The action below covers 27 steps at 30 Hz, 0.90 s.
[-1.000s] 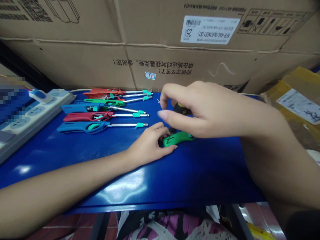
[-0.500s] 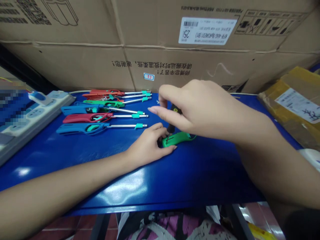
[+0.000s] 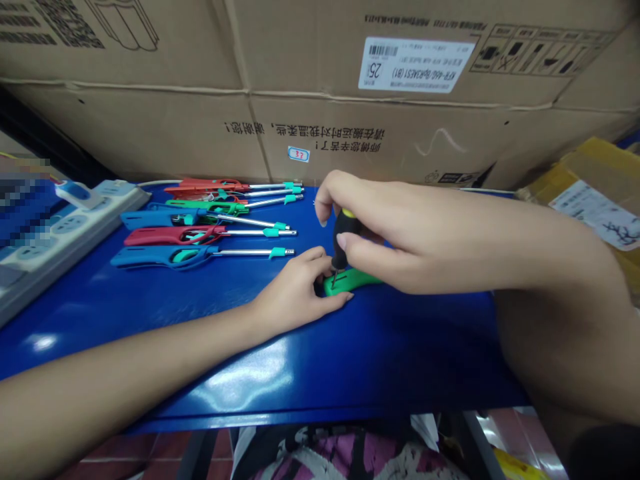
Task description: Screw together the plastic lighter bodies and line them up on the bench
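Observation:
A green lighter (image 3: 358, 278) lies flat on the blue table, its far end hidden under my right hand. Fingers and thumb of my left hand (image 3: 305, 283) close round its near end and hold it against the tabletop. Above it, my right hand (image 3: 385, 230) grips a black screwdriver (image 3: 341, 243) with a yellow-topped handle, between thumb and fingers. The screwdriver stands nearly upright, its tip at the lighter's handle near a dark slot; whether a screw sits there is too small to tell.
Several long-necked lighters, among them a blue one (image 3: 165, 257) and a red one (image 3: 173, 235), lie in a row left of my hands. Further left is a white power strip (image 3: 70, 223). A large cardboard box (image 3: 175, 127) walls the back; a taped parcel (image 3: 580, 167) stands at right.
My right hand has turned at the wrist, and its thumb now presses the screwdriver handle, which shows more. The left hand and the green lighter have stayed put.

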Each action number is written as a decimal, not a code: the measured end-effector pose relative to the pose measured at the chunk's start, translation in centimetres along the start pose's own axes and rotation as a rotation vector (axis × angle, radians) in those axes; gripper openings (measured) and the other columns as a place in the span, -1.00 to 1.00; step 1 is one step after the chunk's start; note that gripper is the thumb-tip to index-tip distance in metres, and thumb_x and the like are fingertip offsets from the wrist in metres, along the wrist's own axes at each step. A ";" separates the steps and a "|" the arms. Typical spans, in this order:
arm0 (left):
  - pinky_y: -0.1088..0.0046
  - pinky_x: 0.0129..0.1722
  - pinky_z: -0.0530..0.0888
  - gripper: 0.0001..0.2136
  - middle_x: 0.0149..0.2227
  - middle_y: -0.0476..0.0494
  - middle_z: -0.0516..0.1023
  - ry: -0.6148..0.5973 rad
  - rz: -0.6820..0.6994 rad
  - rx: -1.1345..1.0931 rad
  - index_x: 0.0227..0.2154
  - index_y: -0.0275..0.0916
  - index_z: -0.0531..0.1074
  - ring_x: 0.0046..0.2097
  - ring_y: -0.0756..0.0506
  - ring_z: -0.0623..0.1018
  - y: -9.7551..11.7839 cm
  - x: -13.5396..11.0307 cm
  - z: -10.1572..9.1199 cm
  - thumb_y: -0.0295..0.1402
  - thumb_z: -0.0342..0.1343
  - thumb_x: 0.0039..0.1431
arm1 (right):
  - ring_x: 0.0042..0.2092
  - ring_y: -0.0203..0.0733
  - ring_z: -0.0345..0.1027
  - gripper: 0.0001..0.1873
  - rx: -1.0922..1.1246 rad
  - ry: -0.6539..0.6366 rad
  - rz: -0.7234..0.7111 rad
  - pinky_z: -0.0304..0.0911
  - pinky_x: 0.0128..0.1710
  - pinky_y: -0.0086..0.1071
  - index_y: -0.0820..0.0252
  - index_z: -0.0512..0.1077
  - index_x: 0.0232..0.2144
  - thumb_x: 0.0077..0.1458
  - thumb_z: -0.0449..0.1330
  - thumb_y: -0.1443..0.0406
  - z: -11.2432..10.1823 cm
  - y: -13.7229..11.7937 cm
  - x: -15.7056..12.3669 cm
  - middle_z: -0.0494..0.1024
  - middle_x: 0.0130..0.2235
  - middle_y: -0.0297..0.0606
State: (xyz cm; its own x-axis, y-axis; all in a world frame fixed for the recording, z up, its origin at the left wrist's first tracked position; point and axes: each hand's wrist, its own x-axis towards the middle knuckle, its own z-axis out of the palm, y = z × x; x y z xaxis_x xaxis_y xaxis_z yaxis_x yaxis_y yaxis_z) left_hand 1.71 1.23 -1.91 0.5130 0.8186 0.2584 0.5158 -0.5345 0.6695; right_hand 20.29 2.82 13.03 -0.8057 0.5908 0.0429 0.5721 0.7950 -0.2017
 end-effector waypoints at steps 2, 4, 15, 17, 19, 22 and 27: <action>0.29 -0.23 0.51 -0.81 -0.22 -0.14 0.54 0.005 0.020 0.014 -0.29 -0.24 0.47 -0.21 -0.15 0.55 0.0 0.0 0.0 -0.24 0.28 0.15 | -0.41 -0.27 0.26 -0.75 -0.021 -0.002 0.018 0.03 -0.41 -0.38 0.14 0.36 -0.13 0.35 -0.03 0.16 -0.1 0.2 0.0 0.48 -0.36 -0.33; 0.32 -0.28 0.48 -0.82 -0.27 -0.11 0.53 0.008 0.033 0.041 -0.29 -0.23 0.47 -0.26 -0.13 0.52 0.0 0.0 0.1 -0.24 0.27 0.15 | -0.41 -0.25 0.27 -0.69 -0.064 0.017 0.038 0.02 -0.40 -0.36 0.13 0.39 -0.20 0.36 -0.06 0.12 -0.1 0.3 0.1 0.46 -0.40 -0.34; 0.35 -0.32 0.45 -0.80 -0.31 -0.09 0.48 0.029 0.026 0.063 -0.35 -0.24 0.45 -0.29 -0.11 0.48 -0.1 0.1 0.1 -0.24 0.29 0.12 | -0.36 -0.18 0.35 -0.63 -0.106 0.069 0.101 0.06 -0.33 -0.33 0.18 0.44 -0.12 0.35 -0.05 0.10 0.2 0.3 0.4 0.48 -0.39 -0.28; 0.33 -0.32 0.47 -0.79 -0.30 -0.10 0.49 0.030 0.013 0.058 -0.33 -0.24 0.46 -0.30 -0.12 0.49 0.0 0.1 0.0 -0.21 0.29 0.12 | -0.38 -0.19 0.33 -0.69 -0.067 0.040 0.059 0.07 -0.33 -0.33 0.15 0.40 -0.04 0.34 -0.03 0.17 0.1 0.2 0.2 0.49 -0.39 -0.31; 0.30 -0.28 0.50 -0.79 -0.27 -0.13 0.51 0.020 0.003 0.036 -0.31 -0.24 0.47 -0.26 -0.15 0.52 0.1 0.0 0.0 -0.22 0.29 0.13 | -0.40 -0.21 0.31 -0.69 -0.032 0.018 0.027 0.08 -0.35 -0.34 0.14 0.34 0.02 0.32 -0.02 0.20 0.1 0.1 0.0 0.50 -0.38 -0.33; 0.25 -0.17 0.53 -0.81 -0.20 -0.16 0.54 0.004 0.012 0.013 -0.27 -0.24 0.48 -0.16 -0.19 0.55 0.1 0.0 0.0 -0.25 0.27 0.15 | -0.43 -0.21 0.29 -0.69 -0.077 0.043 0.050 0.05 -0.39 -0.36 0.17 0.36 -0.05 0.34 -0.05 0.16 0.2 -0.2 -0.1 0.45 -0.44 -0.34; 0.19 -0.09 0.55 -0.79 -0.17 -0.19 0.56 0.009 0.001 -0.002 -0.25 -0.24 0.50 -0.12 -0.22 0.57 0.1 0.0 0.0 -0.25 0.30 0.13 | -0.47 -0.26 0.24 -0.74 -0.067 0.055 0.005 0.04 -0.40 -0.38 0.14 0.30 -0.02 0.33 -0.06 0.22 0.3 -0.3 0.1 0.44 -0.44 -0.38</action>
State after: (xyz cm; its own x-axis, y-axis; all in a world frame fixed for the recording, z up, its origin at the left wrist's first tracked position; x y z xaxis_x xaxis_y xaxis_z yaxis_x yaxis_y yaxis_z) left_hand 1.75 1.12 -1.82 0.5071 0.8198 0.2659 0.5136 -0.5352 0.6707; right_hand 20.02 2.60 12.77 -0.7945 0.5996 0.0962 0.5862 0.7986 -0.1364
